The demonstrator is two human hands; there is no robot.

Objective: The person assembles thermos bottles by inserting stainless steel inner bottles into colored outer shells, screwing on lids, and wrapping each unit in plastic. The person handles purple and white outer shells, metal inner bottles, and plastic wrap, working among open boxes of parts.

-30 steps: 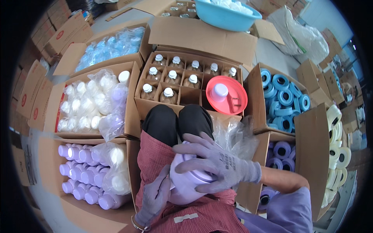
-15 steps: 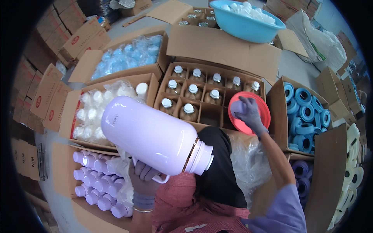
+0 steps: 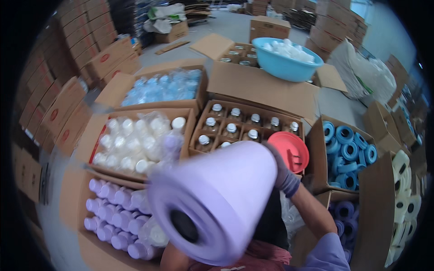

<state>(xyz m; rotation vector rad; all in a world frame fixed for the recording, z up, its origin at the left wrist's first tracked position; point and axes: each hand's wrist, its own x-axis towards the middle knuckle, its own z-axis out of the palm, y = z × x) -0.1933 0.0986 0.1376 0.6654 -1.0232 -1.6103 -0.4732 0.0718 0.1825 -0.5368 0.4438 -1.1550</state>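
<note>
A large glossy lilac vacuum flask (image 3: 230, 180) is held up in front of me, tilted and blurred by motion. Its base, with a dark round centre, faces me at the lower left, and its neck is out of sight. My right hand (image 3: 285, 174), in a grey-purple glove, is at the flask's far end; the flask hides its fingers. Of my left arm, the forearm (image 3: 175, 259) shows below the base; the flask hides that hand's grip. A blurred lilac shape (image 3: 172, 143) beyond it cannot be made out. Behind my right hand sits a red bowl (image 3: 298, 145) holding small dark pieces.
A divided carton (image 3: 260, 106) of capped glass liners lies ahead. To the left are cartons of white-capped bottles (image 3: 120, 142), lilac parts (image 3: 122, 219) and blue wrapped parts (image 3: 165, 86). Blue rings (image 3: 348, 151) and purple rings (image 3: 344, 210) fill boxes at right. A blue basin (image 3: 287, 61) stands farther back.
The flask has swung from lying sideways to base toward me, farther right. My right hand has moved from over the red bowl to the flask's far end. The small lilac cup it held is hidden.
</note>
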